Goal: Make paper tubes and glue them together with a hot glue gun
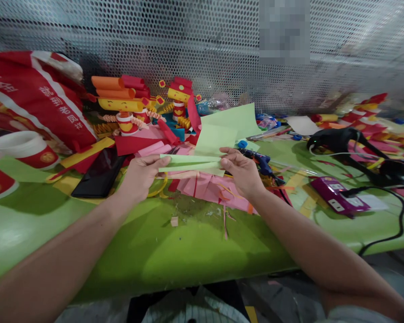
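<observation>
A light green paper strip (195, 165), folded lengthwise, is held level above the table between both hands. My left hand (143, 172) pinches its left end between thumb and fingers. At its right end, my right hand (240, 170) has thumb and fingers closed on the paper. Directly behind the strip stands a light green sheet (215, 139), with a larger pale green sheet (234, 120) beyond it. Pink paper (205, 190) lies beneath and in front of the strip.
Paper figures (124, 114) stand at the back left. A black phone (99, 172) and paper cups (28, 150) are on the left. A blue glue gun (261, 161) lies right of my right hand, and a purple power strip (338, 197) with a black cable sits farther right.
</observation>
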`<state>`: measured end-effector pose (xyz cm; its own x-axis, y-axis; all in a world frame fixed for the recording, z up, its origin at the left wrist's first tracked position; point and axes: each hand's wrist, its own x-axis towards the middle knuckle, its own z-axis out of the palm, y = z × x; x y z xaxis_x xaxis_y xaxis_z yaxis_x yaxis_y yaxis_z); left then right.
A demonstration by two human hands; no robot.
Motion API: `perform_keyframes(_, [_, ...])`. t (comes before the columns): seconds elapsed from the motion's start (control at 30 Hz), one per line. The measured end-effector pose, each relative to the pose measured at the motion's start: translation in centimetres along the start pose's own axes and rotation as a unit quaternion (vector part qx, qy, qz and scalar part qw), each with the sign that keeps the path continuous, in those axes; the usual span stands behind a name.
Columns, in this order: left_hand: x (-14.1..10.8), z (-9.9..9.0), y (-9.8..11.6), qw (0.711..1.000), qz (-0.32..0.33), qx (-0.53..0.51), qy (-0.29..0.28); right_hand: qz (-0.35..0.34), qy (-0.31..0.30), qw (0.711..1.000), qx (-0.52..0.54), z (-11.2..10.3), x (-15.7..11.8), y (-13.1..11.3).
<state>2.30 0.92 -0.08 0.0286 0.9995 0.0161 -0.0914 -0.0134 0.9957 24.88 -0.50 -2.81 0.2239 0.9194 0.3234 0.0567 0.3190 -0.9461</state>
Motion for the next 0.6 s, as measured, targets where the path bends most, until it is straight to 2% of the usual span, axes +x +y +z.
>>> perform_keyframes(0.1, [-0.09,-0.02,-0.05,1.000,0.018,0.010,-0.017,0.073,-0.003,0.997,0.032,0.07,0.04,0.14])
perform_keyframes(0.2, [-0.18,-0.18,0.00,0.998,0.039,0.005,-0.048,0.105,0.024,0.993,0.044,0.13,0.08,0.20])
perform_keyframes(0.33, [-0.25,-0.34,-0.11,0.997,0.043,-0.015,-0.062,0.107,0.063,0.991,0.044,0.12,0.05,0.09])
perform_keyframes(0.47, [-0.41,-0.18,-0.25,0.996,0.053,-0.012,-0.067,0.107,0.065,0.991,0.047,0.14,0.07,-0.02])
perform_keyframes(0.6, [-0.53,-0.19,-0.25,0.994,0.069,0.017,-0.083,0.072,0.070,0.994,0.046,0.10,0.16,0.17])
